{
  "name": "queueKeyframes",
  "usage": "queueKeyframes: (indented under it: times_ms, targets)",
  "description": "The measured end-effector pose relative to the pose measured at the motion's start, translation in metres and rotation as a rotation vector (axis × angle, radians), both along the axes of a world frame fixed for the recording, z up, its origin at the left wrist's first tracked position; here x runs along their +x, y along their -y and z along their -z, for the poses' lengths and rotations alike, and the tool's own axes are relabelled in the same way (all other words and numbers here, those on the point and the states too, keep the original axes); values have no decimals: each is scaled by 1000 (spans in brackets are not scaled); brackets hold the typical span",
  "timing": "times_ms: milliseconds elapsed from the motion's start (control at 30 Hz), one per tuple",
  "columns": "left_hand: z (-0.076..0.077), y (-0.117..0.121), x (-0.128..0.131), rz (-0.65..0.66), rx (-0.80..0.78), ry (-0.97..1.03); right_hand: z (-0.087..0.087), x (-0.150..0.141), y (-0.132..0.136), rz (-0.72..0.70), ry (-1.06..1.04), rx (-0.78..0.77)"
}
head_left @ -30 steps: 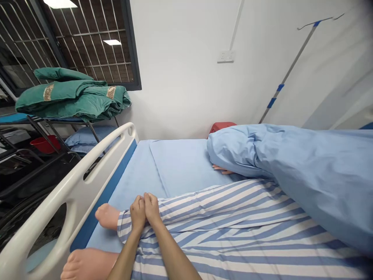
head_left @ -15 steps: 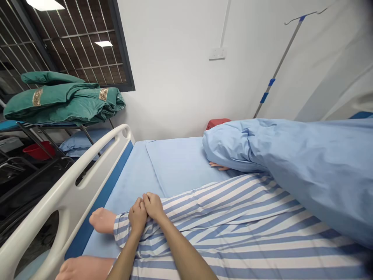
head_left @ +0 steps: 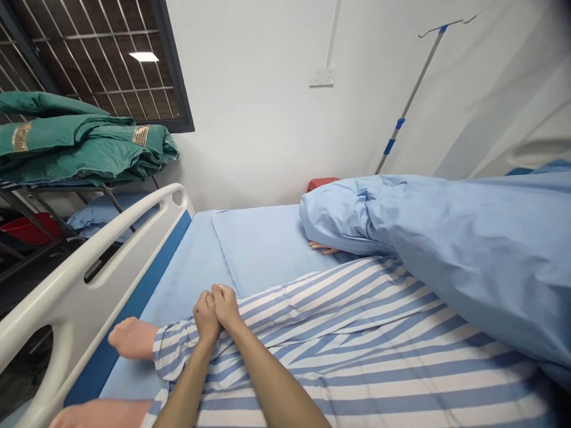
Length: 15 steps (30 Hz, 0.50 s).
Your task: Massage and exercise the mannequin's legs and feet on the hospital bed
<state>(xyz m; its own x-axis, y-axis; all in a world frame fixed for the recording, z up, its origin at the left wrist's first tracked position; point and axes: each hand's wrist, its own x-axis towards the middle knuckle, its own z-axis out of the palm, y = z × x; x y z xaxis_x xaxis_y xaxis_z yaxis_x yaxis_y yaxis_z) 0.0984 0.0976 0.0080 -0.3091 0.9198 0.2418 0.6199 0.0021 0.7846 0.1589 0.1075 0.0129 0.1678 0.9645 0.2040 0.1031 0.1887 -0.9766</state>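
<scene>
Blue-striped trouser leg [head_left: 312,321]: position?

Lying along the bed, cuff end at 8 o'clock from the hands, around a bare foot [head_left: 132,337].

Hand state?

Left hand [head_left: 206,317] and right hand [head_left: 226,307] side by side, touching, both fully closed on a gathered fold of the leg, just above the cuff. Exact finger placement hidden by the knuckles.

Nearby items, by clock position from the hands?

At 9 o'clock, white bed rail [head_left: 75,297]. At 7 o'clock, second bare foot [head_left: 102,413], partly cut off by the frame edge. At 12 o'clock, blue sheet [head_left: 191,261]. At 2 o'clock, fingers [head_left: 322,247] of another hand, emerging from under a blue duvet [head_left: 446,249]. At 10 o'clock, green quilts [head_left: 84,145] on a metal rack [head_left: 53,193]. At 1 o'clock, drip pole [head_left: 408,104] against the wall.
</scene>
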Motion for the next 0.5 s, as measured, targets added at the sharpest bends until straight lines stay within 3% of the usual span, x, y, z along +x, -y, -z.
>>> queueKeyframes:
  times_ms: [133,333,500]
  targets:
    - [0,-1,-2,-4,-12,-29,-1,-3,0,23,76,-16]
    - [-1,1,1,-11,-35,-138,-22,7,-1,-4,389,-128]
    - [2,0,5,-25,-48,-224,-20,32,4,-112,702,-24]
